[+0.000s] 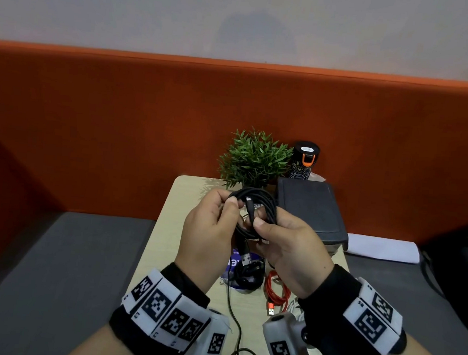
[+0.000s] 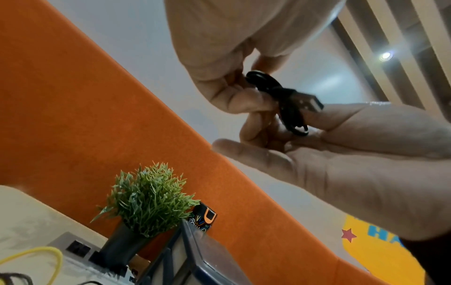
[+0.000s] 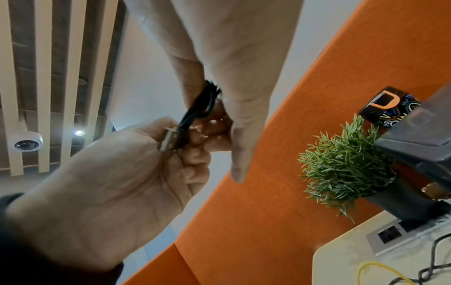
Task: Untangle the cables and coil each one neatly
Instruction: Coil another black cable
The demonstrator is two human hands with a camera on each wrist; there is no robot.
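I hold a black cable coil [image 1: 254, 204] up over the table between both hands. My left hand [image 1: 229, 202] pinches the coil's upper left side with thumb and fingers. At the lower right, the thumb of my right hand [image 1: 262, 225] presses on the loops. A USB plug [image 1: 245, 259] hangs below the coil. In the left wrist view the black cable [image 2: 273, 86] crosses itself just before its plug [image 2: 310, 102]. Seen from the right wrist, that cable [image 3: 202, 102] runs between the two hands. A red cable [image 1: 275, 290] and another black coil [image 1: 248, 276] lie on the table [image 1: 159, 241].
A potted plant [image 1: 254, 159], a black bottle [image 1: 303, 160] and a dark box [image 1: 309, 209] stand at the table's far end. A thin black lead [image 1: 232, 313] trails toward me. A yellow cable [image 3: 380, 268] lies near a socket panel [image 3: 390, 235]. White paper [image 1: 382, 247] lies right.
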